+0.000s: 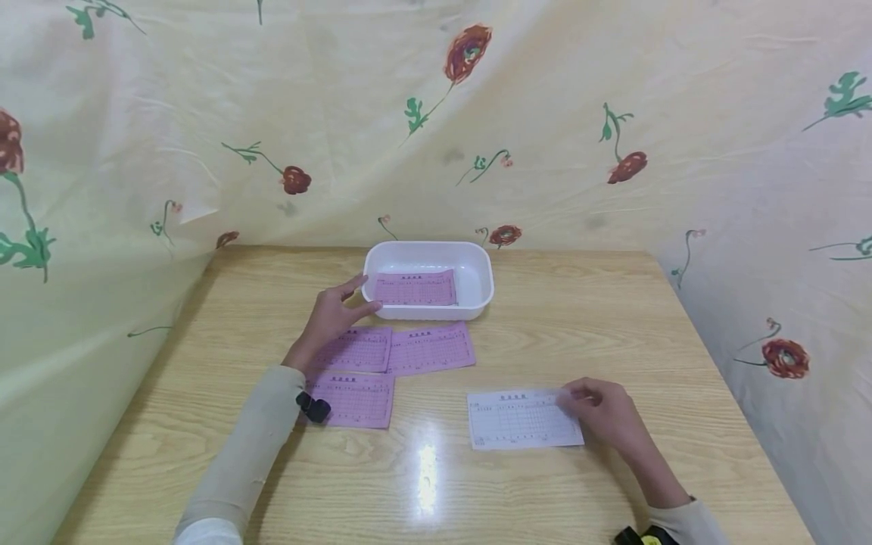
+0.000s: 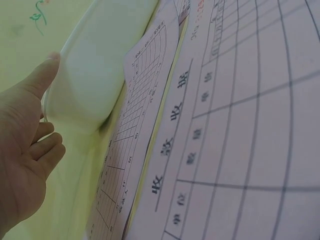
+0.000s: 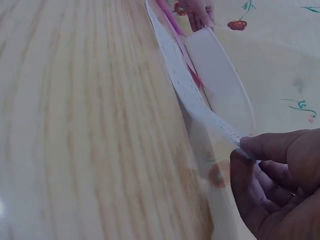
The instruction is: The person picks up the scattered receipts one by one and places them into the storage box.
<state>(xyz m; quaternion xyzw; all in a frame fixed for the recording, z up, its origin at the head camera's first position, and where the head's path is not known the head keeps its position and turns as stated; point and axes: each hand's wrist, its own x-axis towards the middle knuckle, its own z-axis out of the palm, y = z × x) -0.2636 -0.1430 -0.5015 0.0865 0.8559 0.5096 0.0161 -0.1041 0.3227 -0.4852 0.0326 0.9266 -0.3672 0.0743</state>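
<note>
A white plastic tray (image 1: 474,280) stands at the back middle of the table, with a pink receipt slip (image 1: 415,290) inside. My left hand (image 1: 328,316) grips the tray's left end, thumb at the rim in the left wrist view and the other fingers curled low beside its wall. Between thumb and fingers, my right hand (image 1: 606,415) pinches the right end of a white receipt slip (image 1: 514,425). That slip bends up toward the fingers in the right wrist view (image 3: 182,80). Printed rows and lines cover its face.
Three more pink slips lie in front of the tray: one at right (image 1: 432,350), one partly under my left hand (image 1: 357,352), one nearer me (image 1: 361,401). Flower-patterned cloth (image 1: 381,98) hangs behind and beside the wooden table (image 1: 579,303).
</note>
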